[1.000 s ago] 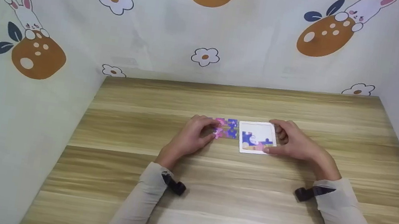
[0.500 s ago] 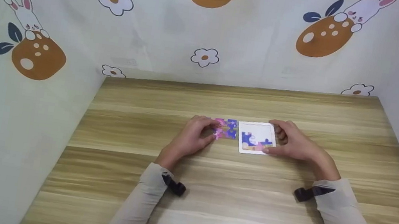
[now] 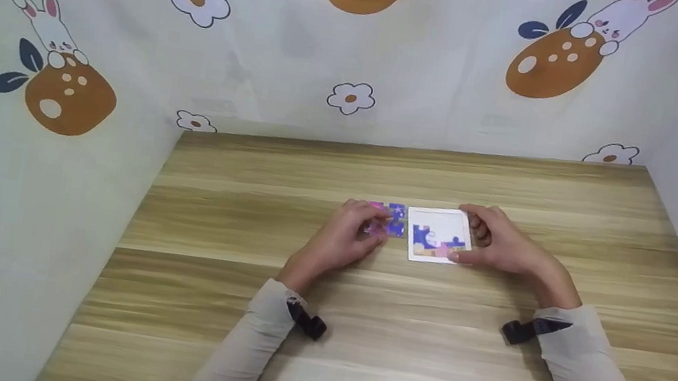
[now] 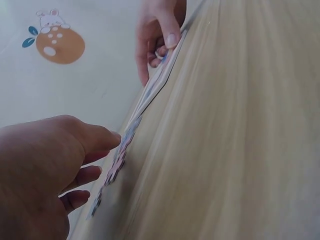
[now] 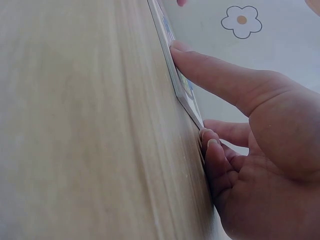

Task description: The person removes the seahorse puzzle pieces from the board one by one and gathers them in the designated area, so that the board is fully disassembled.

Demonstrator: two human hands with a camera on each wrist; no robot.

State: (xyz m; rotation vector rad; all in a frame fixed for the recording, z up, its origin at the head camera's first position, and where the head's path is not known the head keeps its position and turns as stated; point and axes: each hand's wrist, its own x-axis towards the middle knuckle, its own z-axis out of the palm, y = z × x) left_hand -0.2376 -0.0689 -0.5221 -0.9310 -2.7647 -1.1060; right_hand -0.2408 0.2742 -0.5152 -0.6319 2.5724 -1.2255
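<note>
A square white puzzle tray [image 3: 442,219] lies flat on the table, its lower part filled with blue, pink and tan pieces. My right hand [image 3: 509,246] grips the tray's right side, thumb on the lower right corner and index finger at the upper right. In the right wrist view the thumb [image 5: 215,72] presses on the tray's face, while the other fingers curl beside its edge. Left of the tray lie several pink and blue jigsaw pieces [image 3: 397,213]. My left hand [image 3: 342,235] hovers over them with loosely bent fingers, partly covering them. Nothing shows between its fingers in the left wrist view.
The wooden table [image 3: 396,347] reaches back to a pale curtain [image 3: 281,40] printed with rabbits, flowers and orange fruit. Each sleeve cuff carries a small black wrist camera, one at the left [image 3: 307,321] and one at the right [image 3: 519,332].
My left hand has shifted slightly right over the loose jigsaw pieces, covering more of the pink ones. My right hand and the puzzle tray have stayed in place.
</note>
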